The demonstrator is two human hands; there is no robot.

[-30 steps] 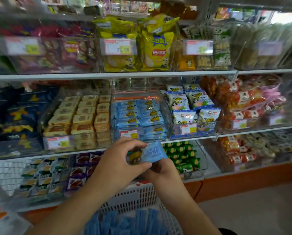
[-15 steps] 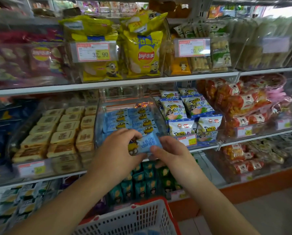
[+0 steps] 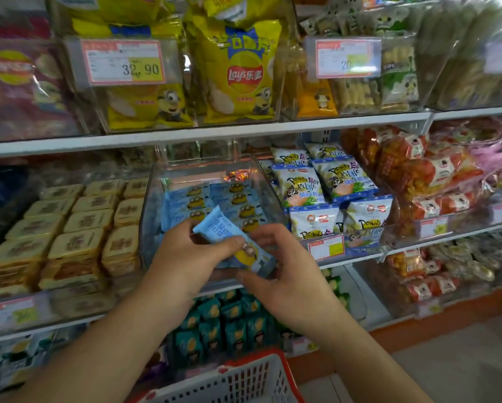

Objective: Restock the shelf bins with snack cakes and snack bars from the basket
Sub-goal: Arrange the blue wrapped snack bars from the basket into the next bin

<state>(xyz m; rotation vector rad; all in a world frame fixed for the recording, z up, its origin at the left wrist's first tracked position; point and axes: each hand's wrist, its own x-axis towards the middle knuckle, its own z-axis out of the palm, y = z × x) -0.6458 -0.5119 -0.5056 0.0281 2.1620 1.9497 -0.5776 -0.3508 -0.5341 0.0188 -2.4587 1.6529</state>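
A blue snack bar (image 3: 232,245) is held tilted in front of a clear shelf bin (image 3: 153,216) on the middle shelf, which holds matching blue bars. The left hand (image 3: 191,257) grips its upper left end, thumb on top. The right hand (image 3: 284,274) pinches its lower right end. Tan snack cakes (image 3: 72,228) fill the bin to the left. A white basket (image 3: 238,379) with a red rim sits near, below the hands.

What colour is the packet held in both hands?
Light blue packet with white lettering and a yellow cartoon figure near one end; head view, the only one.
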